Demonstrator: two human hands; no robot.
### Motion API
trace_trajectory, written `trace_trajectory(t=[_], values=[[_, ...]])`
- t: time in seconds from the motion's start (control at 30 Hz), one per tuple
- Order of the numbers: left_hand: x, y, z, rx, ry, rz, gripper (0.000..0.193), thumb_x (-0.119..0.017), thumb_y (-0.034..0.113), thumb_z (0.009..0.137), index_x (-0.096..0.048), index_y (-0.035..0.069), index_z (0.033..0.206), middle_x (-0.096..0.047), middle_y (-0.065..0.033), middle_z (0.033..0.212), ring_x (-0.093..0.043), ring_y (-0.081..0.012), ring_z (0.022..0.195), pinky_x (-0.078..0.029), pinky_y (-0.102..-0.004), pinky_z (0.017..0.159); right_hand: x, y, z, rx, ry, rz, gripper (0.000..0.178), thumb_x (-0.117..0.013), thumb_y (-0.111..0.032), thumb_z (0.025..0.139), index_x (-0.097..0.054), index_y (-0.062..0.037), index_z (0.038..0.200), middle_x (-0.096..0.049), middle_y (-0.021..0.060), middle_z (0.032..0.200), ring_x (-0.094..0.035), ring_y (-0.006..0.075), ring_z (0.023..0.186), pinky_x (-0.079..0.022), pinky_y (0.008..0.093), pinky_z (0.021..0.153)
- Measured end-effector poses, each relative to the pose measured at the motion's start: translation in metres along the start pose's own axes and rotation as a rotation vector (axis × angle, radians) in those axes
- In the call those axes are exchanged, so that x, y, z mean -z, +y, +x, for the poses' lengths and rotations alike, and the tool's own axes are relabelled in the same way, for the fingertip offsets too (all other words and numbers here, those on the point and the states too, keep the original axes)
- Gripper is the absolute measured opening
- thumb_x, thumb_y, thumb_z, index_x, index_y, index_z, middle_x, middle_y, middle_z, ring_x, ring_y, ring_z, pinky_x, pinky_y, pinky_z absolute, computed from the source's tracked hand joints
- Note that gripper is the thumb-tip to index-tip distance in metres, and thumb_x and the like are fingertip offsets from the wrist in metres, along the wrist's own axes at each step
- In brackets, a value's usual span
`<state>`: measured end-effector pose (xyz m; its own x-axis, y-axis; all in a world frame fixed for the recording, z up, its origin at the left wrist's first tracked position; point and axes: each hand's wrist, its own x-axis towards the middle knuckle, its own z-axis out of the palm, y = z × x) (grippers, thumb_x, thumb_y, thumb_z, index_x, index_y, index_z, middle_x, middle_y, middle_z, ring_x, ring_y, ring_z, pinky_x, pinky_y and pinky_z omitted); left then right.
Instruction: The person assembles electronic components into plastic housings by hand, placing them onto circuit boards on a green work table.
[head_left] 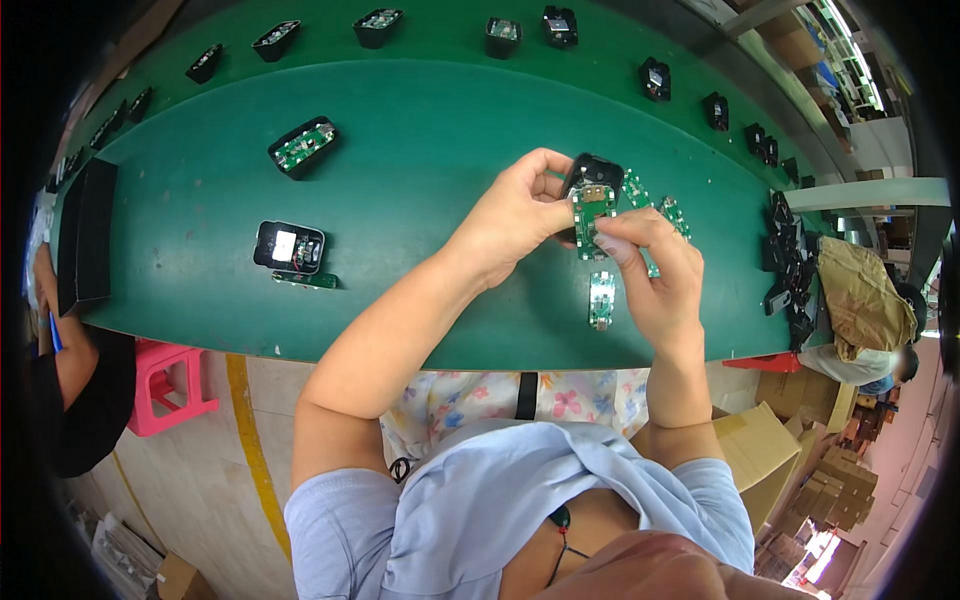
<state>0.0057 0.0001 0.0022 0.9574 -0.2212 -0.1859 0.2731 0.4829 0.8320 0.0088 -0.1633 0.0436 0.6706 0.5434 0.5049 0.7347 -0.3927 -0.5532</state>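
Head view: we see the left grip (518, 208) closed around a black case (601, 166), its thumb on the near side and the other fingers curled behind. The right grip (660, 262) is narrow, thumb and forefinger pinched at the right edge of a green circuit board (593, 213). That board lies over the open face of the case, between our two hands, just right of the left thumb and left of the right fingertips; we cannot tell whether it is seated inside.

The board's long axis runs away from our body, its far end leaning slightly right, and its component side faces up toward us. The case points much the same way, its dark far end showing beyond the board.

Near the right grip, we find a loose board (601, 300) on the green counter (430, 150), its long axis also running away from us. Two more, an upper board (637, 190) and an outer board (674, 215), lie beyond the right hand, slanting away to the left.

Well to our left sit a filled case (304, 147), slanted up to the right, and an open case (290, 245) with a side board (306, 281) lying crosswise just beside its near edge.
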Motion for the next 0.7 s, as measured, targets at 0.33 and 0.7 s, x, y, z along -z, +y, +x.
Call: trace_trajectory(t=[0.33, 0.7], values=[[-0.005, -0.01, 0.0, -0.238, 0.096, 0.125, 0.023, -0.056, 0.005, 0.085, -0.051, 0.001, 0.107, -0.058, -0.0051, 0.098, -0.057, -0.0101, 0.087, -0.051, -0.0262, 0.072, -0.016, 0.01, -0.004, -0.054, 0.22, -0.11, 0.012, -0.066, -0.001, 0.073, -0.064, -0.007, 0.083, -0.052, 0.0073, 0.091, -0.052, 0.0192, 0.076, -0.044, 0.0266, 0.059], [-0.012, -0.008, -0.002, -0.23, -0.011, -0.077, 0.039, -0.051, 0.017, 0.092, -0.045, -0.001, 0.126, -0.058, -0.0084, 0.111, -0.057, -0.0127, 0.095, -0.052, -0.028, 0.08, -0.005, 0.018, 0.014, 0.109, 0.224, -0.352, 0.008, -0.065, -0.004, 0.075, -0.061, -0.0062, 0.081, -0.057, 0.0053, 0.078, -0.056, 0.0206, 0.069, -0.045, 0.0299, 0.054]])
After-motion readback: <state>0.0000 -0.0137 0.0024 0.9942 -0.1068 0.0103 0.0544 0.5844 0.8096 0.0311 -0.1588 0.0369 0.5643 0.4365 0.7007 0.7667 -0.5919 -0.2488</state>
